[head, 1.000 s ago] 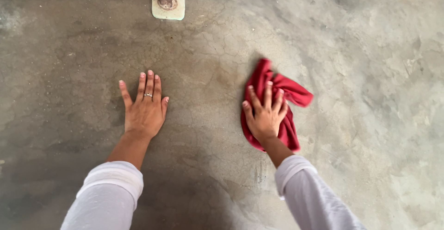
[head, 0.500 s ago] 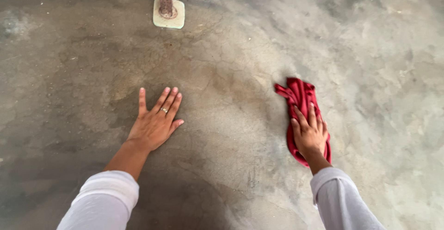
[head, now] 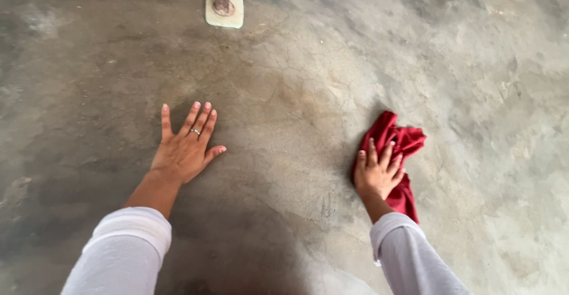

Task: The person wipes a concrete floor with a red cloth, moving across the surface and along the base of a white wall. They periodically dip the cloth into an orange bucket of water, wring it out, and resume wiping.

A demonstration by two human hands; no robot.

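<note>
Head view: the right hand [head: 377, 174] lay flat on a crumpled red cloth [head: 396, 147], fingers spread, pressing rather than clenching, on the concrete floor [head: 296, 93]. The left hand [head: 185, 147], well apart, rested open-palmed, fingers released, grasping nothing.

A red cloth [head: 398, 147] lies crumpled on the concrete floor [head: 296, 93], pinned flat under the right hand [head: 375, 173]. It is a soft, deep-red fabric, bunched into folds. Its upper part sticks out beyond the fingertips and fans to the right of them in a rumpled peak. A narrower strip runs down along the right side of the hand and ends beside the wrist, near the white sleeve cuff. The left hand [head: 185, 150] lies well apart from it.
</note>
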